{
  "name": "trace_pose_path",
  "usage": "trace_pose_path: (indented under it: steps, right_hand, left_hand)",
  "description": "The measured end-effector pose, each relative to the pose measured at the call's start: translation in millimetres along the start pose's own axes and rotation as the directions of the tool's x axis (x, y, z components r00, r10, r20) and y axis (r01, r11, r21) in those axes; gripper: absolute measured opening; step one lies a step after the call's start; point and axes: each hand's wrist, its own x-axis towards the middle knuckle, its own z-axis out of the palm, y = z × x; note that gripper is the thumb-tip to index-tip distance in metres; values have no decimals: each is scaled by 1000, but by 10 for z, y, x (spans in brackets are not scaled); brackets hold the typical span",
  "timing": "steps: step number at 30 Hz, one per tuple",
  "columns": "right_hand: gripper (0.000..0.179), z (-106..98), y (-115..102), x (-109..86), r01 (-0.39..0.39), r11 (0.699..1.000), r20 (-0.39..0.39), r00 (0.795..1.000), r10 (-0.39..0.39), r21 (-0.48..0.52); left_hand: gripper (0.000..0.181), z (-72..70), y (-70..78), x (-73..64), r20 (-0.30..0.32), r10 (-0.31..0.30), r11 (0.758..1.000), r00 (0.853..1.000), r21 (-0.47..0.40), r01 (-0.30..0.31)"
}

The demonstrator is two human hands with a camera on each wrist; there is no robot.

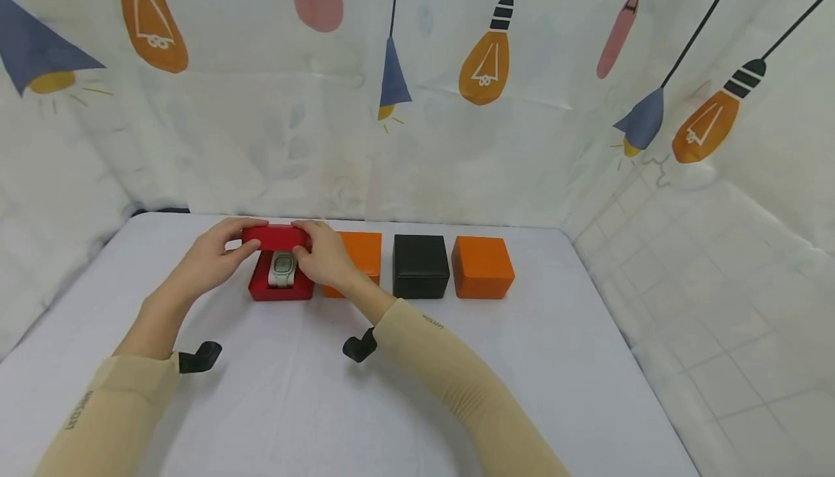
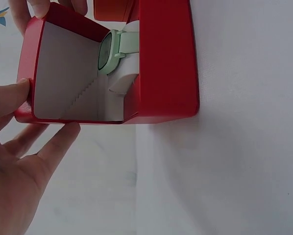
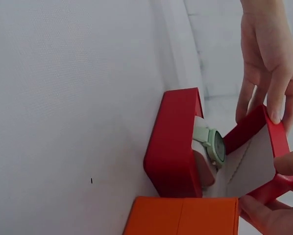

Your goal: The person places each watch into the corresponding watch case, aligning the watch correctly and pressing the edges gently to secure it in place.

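Note:
A red watch box (image 1: pixel 280 294) stands on the table at the left end of a row, its hinged lid (image 1: pixel 276 236) tilted up. Inside, a pale green watch (image 1: pixel 283 265) with a dark dial is wrapped around a white cushion (image 2: pixel 123 81). My left hand (image 1: pixel 218 256) pinches the lid's left end, thumb on the front edge and fingers behind. At the lid's right end my right hand (image 1: pixel 325 254) grips in the same way. Both wrist views show the lid's pale lining (image 2: pixel 63 68), with fingertips of each hand on its rim.
Right beside the red box is an orange box (image 1: pixel 362 249), partly behind my right hand. Farther right stand a black box (image 1: pixel 420 267) and another orange box (image 1: pixel 483 267). A white cloth covers the table (image 1: pixel 313 404); a lamp-patterned curtain (image 1: pixel 417 165) hangs behind.

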Motion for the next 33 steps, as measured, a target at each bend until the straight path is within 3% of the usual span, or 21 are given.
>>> trace_pose_path:
  steps: [10,33]
  right_hand:
    - [40,25,26,-34,-14,1000,9,1000,14,27]
    - [39,26,9,-91,-33,999,27,999,32,18]
  left_hand:
    - [41,26,-23,-36,-4,65,998,998,-21,-65]
    - [45,23,6,-104,7,74,997,997,-3,-74]
